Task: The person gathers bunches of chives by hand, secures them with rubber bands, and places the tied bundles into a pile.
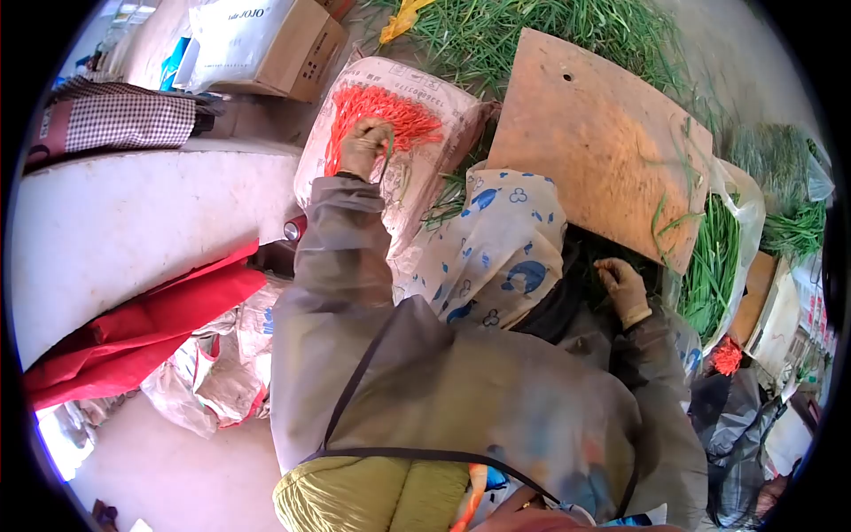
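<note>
My left hand (365, 147) is at the bundle of red-orange ties (390, 111), which lies fanned out on a stuffed printed sack (310, 168). Its fingers are bent and pressed together; a thin green strand hangs beside it, and what they pinch is too small to make out. Lower right, near the bottom edge of a worn wooden board (589, 133), is my right hand (622, 285), with curled fingers whose contents I cannot make out. Between the hands, a white cover with blue prints (501, 248) lies over my leg.
Long green stalks (550, 27) are heaped behind the board. More stalks stand in a clear bag (714, 266) at right. At left are a white curved surface (160, 213), red cloth (151, 324) and a cardboard box (301, 49). A red bundle (726, 356) lies lower right.
</note>
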Motion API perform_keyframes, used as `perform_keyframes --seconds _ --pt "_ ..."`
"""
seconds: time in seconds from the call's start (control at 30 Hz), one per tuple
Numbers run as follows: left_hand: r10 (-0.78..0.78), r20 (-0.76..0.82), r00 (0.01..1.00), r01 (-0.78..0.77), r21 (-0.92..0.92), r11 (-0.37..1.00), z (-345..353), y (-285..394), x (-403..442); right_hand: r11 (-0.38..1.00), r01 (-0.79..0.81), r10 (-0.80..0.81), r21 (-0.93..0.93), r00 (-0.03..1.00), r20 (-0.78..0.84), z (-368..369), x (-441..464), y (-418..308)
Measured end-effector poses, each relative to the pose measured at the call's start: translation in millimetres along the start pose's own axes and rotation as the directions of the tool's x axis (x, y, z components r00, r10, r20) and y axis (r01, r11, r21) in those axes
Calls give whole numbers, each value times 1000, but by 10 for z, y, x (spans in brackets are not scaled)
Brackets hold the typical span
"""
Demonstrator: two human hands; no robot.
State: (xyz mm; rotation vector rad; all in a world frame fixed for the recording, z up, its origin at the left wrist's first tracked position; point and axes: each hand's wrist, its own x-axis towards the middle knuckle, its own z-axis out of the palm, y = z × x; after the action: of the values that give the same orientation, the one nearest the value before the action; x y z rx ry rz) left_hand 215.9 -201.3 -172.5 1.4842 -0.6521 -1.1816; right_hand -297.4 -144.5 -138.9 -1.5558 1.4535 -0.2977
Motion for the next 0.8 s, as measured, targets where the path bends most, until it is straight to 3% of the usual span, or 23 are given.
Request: perform_keyframes --seconds 0.1,0.13,0.23,0.33,0.37,0.43,0.5,0.53,0.57,0.6,0.63,0.67,0.7,0.73,0.77,0.8 --pt "18 -5 1000 -18 57 998 130 478 -177 996 63 -62 55 998 -28 -3 207 -105" --pt "29 68 997 -28 -5 1000 185 573 -207 989 145 -143 33 988 -62 0 293 -154" --pt "39 202 979 -24 -75 997 414 770 -243 976 58 -63 211 998 18 -12 573 -547" --pt "-23 355 935 -10 90 996 820 1060 -220 915 381 -366 131 922 -124 130 783 -999" --pt "-47 378 924 -31 198 980 971 1101 -162 893 430 -408 134 899 -159 218 856 -995" --pt "-10 398 917 -159 391 906 1441 1071 -37 910 408 -403 70 912 -77 316 920 -952" --pt "18 461 887 -363 673 644 1915 972 147 896 435 -442 -93 894 -79 365 923 -762" --pt "151 495 856 -505 736 451 2122 911 202 909 404 -414 -107 904 -104 371 943 -721" --pt "278 541 794 -601 769 217 2366 859 232 971 235 -236 55 971 22 360 967 -678" --pt "191 538 821 -567 807 167 2606 805 277 980 41 -77 196 981 177 335 991 -604" --pt "187 557 809 -585 794 166 2820 688 387 979 32 -65 199 985 158 298 1055 -462" --pt "101 636 765 -642 766 41 3028 540 498 937 -152 16 315 918 395 227 1149 -311" --pt "6 696 718 -694 716 -84 3204 439 554 858 -346 44 380 787 616 123 1261 -180" --pt "4 705 709 -702 707 -89 3353 401 537 876 -397 88 274 691 718 -139 1350 -212" --pt "-42 702 711 -700 701 -133 3462 371 500 942 -283 38 182 626 779 -431 1550 -202" --pt "-90 692 716 -695 696 -182 3539 324 490 941 -303 118 150 709 695 -743 1734 -138"
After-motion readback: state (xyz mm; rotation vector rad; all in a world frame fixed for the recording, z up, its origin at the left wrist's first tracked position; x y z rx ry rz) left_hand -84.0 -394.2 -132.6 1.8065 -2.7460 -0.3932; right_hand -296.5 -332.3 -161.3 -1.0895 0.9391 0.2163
